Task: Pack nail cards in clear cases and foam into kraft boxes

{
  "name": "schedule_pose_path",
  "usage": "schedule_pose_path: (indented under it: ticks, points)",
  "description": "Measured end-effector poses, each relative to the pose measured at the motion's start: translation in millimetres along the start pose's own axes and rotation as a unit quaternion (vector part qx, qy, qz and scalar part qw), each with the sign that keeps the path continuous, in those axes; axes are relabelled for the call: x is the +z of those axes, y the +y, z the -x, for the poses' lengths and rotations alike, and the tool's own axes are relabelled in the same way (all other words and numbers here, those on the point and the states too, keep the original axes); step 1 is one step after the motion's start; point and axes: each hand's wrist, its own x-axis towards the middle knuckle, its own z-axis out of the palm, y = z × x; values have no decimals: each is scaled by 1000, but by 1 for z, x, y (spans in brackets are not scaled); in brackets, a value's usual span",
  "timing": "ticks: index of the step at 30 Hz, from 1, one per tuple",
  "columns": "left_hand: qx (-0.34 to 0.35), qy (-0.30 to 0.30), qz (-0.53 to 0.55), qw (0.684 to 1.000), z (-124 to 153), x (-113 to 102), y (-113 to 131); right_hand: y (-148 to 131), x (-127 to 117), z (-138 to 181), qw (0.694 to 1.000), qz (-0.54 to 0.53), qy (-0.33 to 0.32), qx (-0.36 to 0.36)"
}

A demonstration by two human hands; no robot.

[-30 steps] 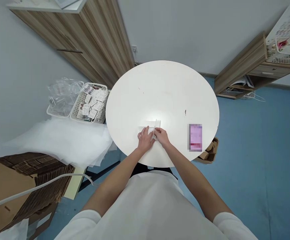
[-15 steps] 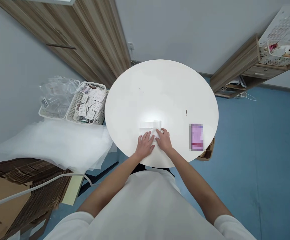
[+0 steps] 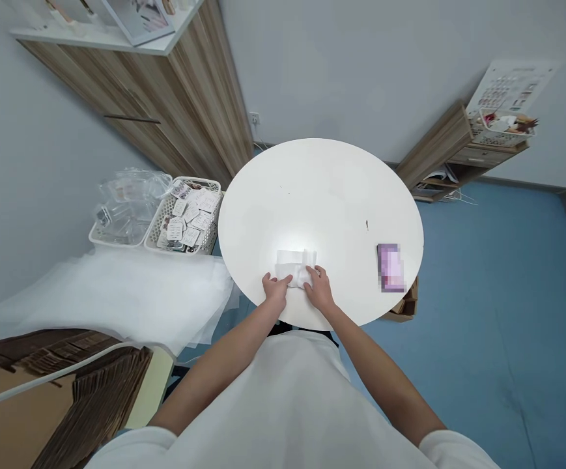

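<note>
A small white folded sheet (image 3: 292,264) lies on the near part of the round white table (image 3: 322,195). My left hand (image 3: 275,288) pinches its near left edge with curled fingers. My right hand (image 3: 318,291) presses and grips the sheet's near right corner, fingers bent over it. Both hands sit side by side at the table's near edge. A blurred purple flat object (image 3: 391,267) lies on the table to the right, apart from my hands.
Left of the table stand a white basket of small cards (image 3: 187,215) and a bin of clear plastic (image 3: 126,205), with white sheets (image 3: 107,293) spread in front. Flat cardboard (image 3: 43,391) lies at lower left. Wooden cabinets (image 3: 175,98) stand behind; a shelf (image 3: 449,156) at right.
My left hand has gone from lying flat on the sheet to pinching its near edge. Both hands drew slightly toward the table edge. The view shifted a little.
</note>
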Motion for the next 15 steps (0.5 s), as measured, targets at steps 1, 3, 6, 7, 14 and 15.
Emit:
schedule_pose_path:
  ticks: [1,3,6,7,14,15]
  points:
    - [-1,-28,22,999,-3,-4,2,-1,3,2,1000,-1,7,0]
    - [13,-79,47,996,-7,-11,7,-3,7,5,1000,-1,17,4]
    - [80,-121,8,989,-8,-15,14,-4,9,6,1000,-4,28,11]
    - [108,-129,-15,986,-7,-15,17,-5,9,6,999,-6,31,13]
    - [220,-185,-168,943,1,11,20,-9,4,-4,999,-32,-4,23]
    - [230,-188,-182,937,3,15,18,-8,2,-5,999,-41,-14,22]
